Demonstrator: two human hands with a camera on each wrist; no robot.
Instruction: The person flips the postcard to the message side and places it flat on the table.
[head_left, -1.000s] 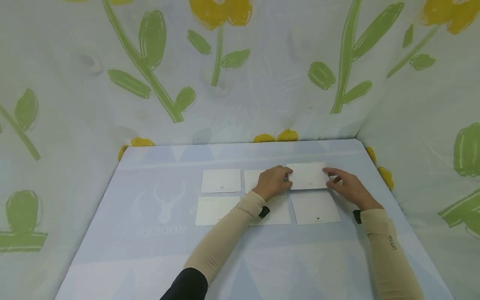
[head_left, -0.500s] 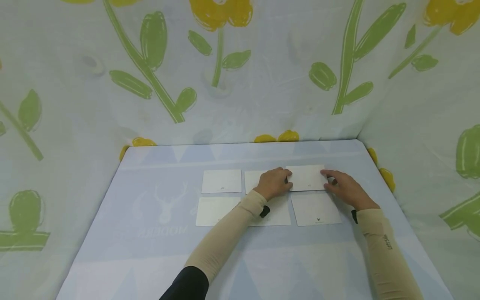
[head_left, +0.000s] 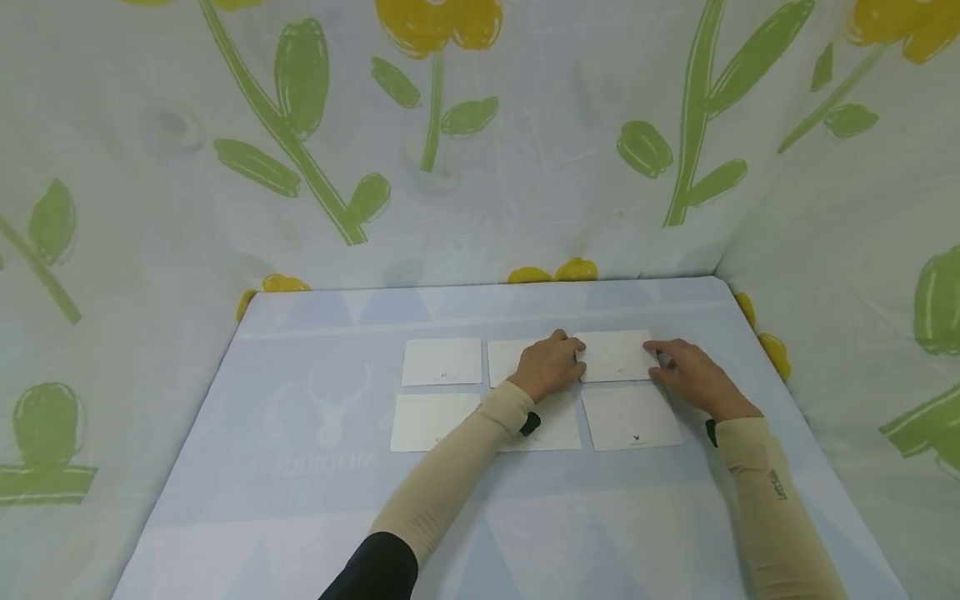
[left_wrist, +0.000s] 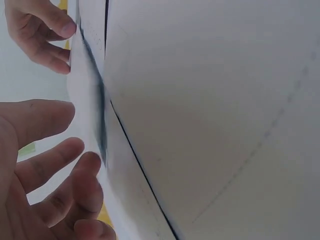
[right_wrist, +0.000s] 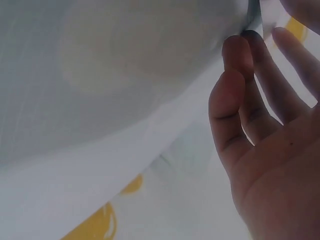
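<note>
A white card [head_left: 615, 357] lies flat or nearly flat at the right end of the back row, with small dark print near its front edge. At its left edge my left hand [head_left: 546, 365] holds it by the fingertips; in the left wrist view the other fingers of that hand [left_wrist: 45, 170] are bent and spread. Opposite, thumb and fingertips of my right hand [head_left: 693, 379] hold the right edge. The right wrist view shows the right hand [right_wrist: 270, 115] with its fingertips at a thin dark edge. My left hand partly covers the back middle card [head_left: 504, 358].
Other white cards are laid out in two rows: a back left card [head_left: 442, 362], a front left card [head_left: 429, 421], a front middle card [head_left: 555, 425] and a front right card [head_left: 632, 417]. The pale blue table [head_left: 300, 492] meets a flower-patterned curtain [head_left: 525, 192] behind.
The card between my hands was slightly raised and has come down to the back row, just behind the front right card. My right hand has shifted slightly left; the left hand barely moved.
</note>
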